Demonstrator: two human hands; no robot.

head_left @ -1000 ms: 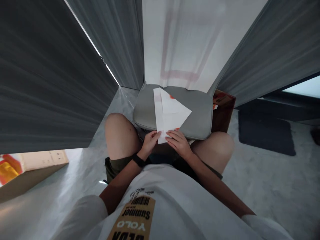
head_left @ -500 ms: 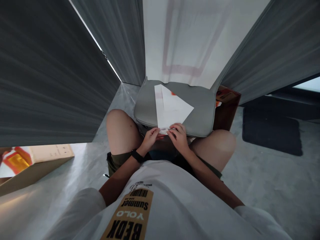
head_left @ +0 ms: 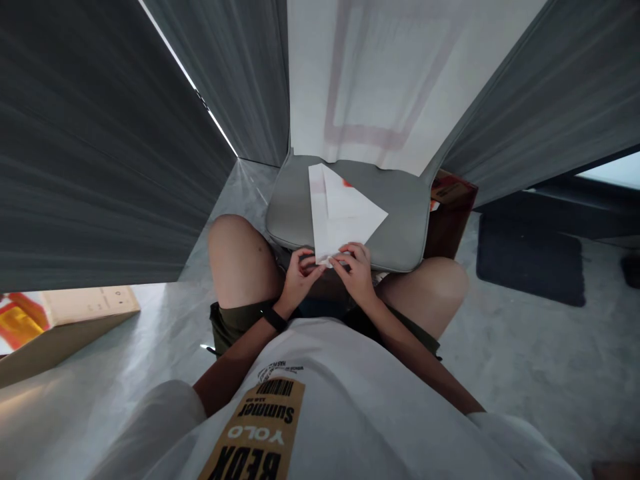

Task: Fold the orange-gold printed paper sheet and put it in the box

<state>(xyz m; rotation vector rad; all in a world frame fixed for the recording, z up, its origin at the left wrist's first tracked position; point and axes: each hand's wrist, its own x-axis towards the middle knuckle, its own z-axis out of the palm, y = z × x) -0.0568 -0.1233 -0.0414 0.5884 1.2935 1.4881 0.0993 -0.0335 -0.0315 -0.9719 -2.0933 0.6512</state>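
A folded sheet of white paper [head_left: 345, 210] with a small orange patch lies on the grey chair seat [head_left: 290, 200]. Its near edge, creased into a small fold, reaches past the front of the seat. My left hand [head_left: 301, 277] is at the left of this fold, thumb and fingers closed around the edge. From the right, my right hand [head_left: 356, 270] pinches the same edge, its thumb and index finger close to the left thumb. The fingertips partly cover the fold.
A white sheet [head_left: 370, 80] covers the chair's back. To the right of the seat stands a reddish-brown box [head_left: 453, 213]. Farther right a dark mat [head_left: 530, 257] lies on the floor. An open cardboard box [head_left: 90, 307] is at the left, below grey curtains [head_left: 100, 147].
My left hand's fingers have shifted, its thumb coming in toward the right hand along the paper's near edge. The right hand stays on the fold. The view has moved slightly.
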